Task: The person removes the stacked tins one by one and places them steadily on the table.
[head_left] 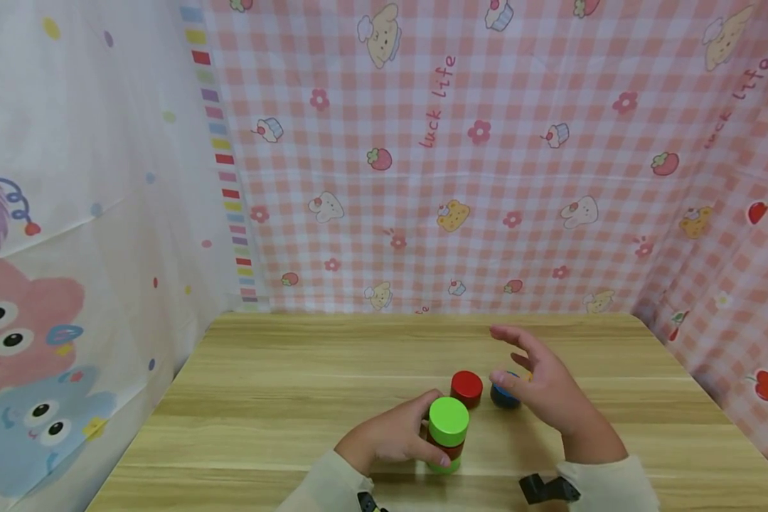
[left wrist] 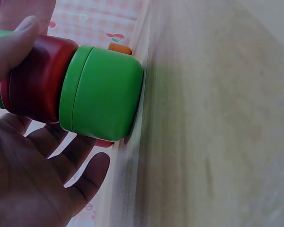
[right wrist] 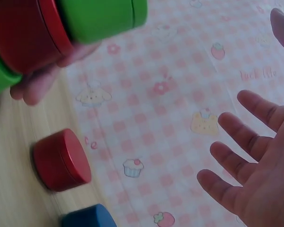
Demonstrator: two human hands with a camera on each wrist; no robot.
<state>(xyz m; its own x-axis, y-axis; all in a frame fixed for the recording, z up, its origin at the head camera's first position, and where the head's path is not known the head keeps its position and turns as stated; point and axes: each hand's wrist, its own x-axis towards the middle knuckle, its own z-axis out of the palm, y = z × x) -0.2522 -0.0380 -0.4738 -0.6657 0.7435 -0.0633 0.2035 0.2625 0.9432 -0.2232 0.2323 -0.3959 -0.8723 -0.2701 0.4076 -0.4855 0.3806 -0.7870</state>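
Note:
A stack of small round tins with seamed lids stands at the table's front: a green tin (left wrist: 104, 90) at the bottom, a dark red tin (left wrist: 42, 78) in the middle and another green tin (head_left: 449, 419) on top. My left hand (head_left: 393, 432) holds this stack around the red tin, thumb on the near side and fingers behind. Spread and holding nothing, my right hand (head_left: 547, 387) hovers to the right. Beneath its thumb sits a blue tin (head_left: 504, 395), partly covered. Another red tin (head_left: 466, 388) stands just behind the stack.
An orange tin (left wrist: 120, 48) is mostly hidden behind the right hand in the head view. The wooden table (head_left: 262, 377) meets a pink checked cloth (head_left: 416, 185) at the back, with a white patterned cloth (head_left: 134, 284) along the left.

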